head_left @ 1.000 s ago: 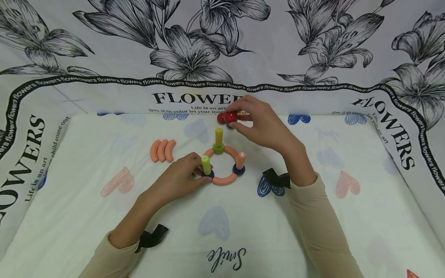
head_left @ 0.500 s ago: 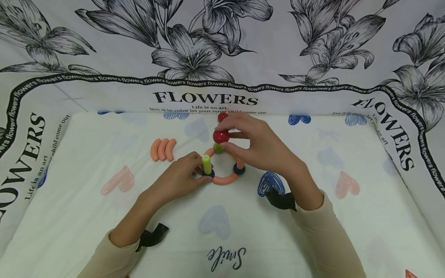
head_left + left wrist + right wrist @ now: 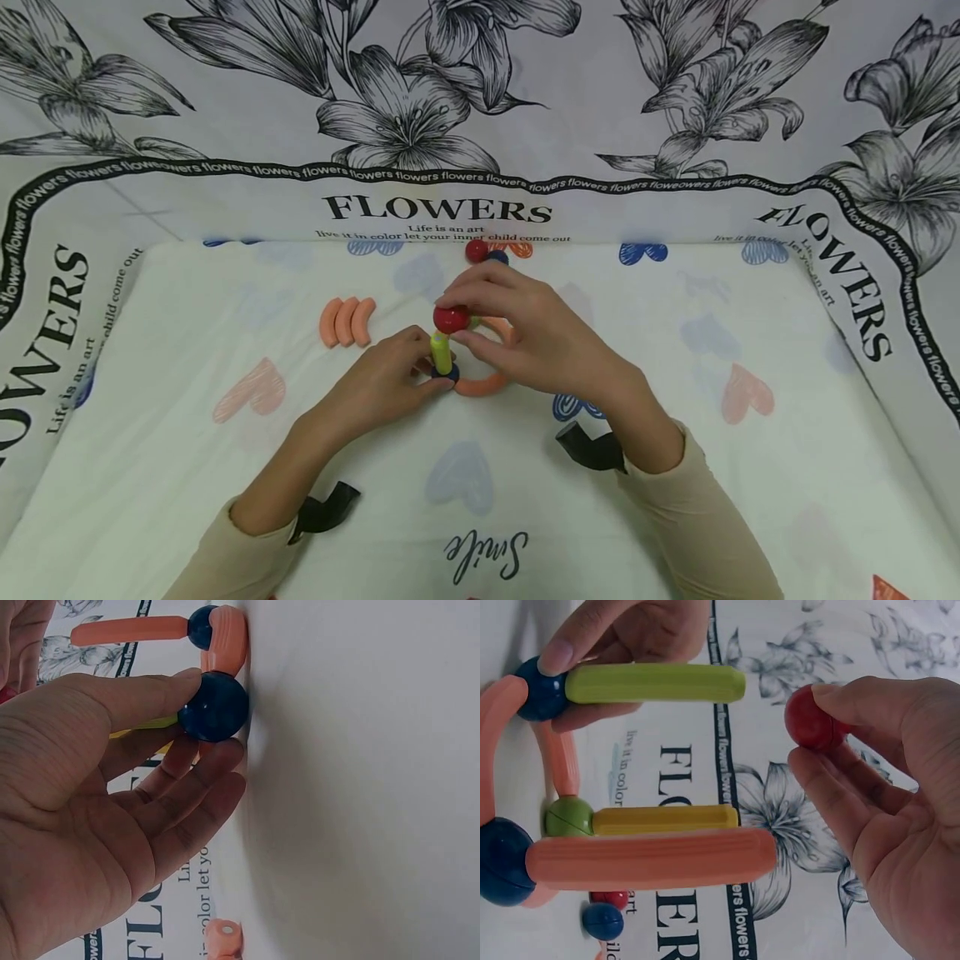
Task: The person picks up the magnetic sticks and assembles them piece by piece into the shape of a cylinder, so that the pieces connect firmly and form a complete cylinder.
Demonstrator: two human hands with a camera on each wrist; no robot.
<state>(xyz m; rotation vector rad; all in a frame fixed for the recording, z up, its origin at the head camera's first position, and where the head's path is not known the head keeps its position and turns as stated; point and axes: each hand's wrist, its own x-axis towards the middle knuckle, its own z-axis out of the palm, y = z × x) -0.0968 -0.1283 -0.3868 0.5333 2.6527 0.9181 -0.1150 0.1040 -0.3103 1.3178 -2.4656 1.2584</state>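
My left hand [image 3: 386, 375] pinches a blue ball [image 3: 216, 706] at the base of an upright green rod [image 3: 656, 682]. Between the thumb and fingers of my right hand [image 3: 540, 325] is a red ball [image 3: 806, 718], just off the free top end of that rod. Curved orange pieces [image 3: 482, 385] join the balls into a ring lying on the cloth. A yellow rod [image 3: 664, 820] rises from a green ball [image 3: 570, 816], and a straight orange rod [image 3: 652, 859] from another blue ball [image 3: 502, 862]. In the head view my right hand hides part of the ring.
Several loose curved orange pieces [image 3: 347, 322] lie side by side left of the ring. Another red ball [image 3: 476, 250] and a blue ball [image 3: 497, 257] sit at the far edge of the white heart-print cloth [image 3: 637, 533]. A flower-print sheet [image 3: 675, 150] stands behind.
My right hand has carried the red ball from the far edge, past the yellow rod, left and nearer to the green rod. My left hand has stayed at its blue ball.
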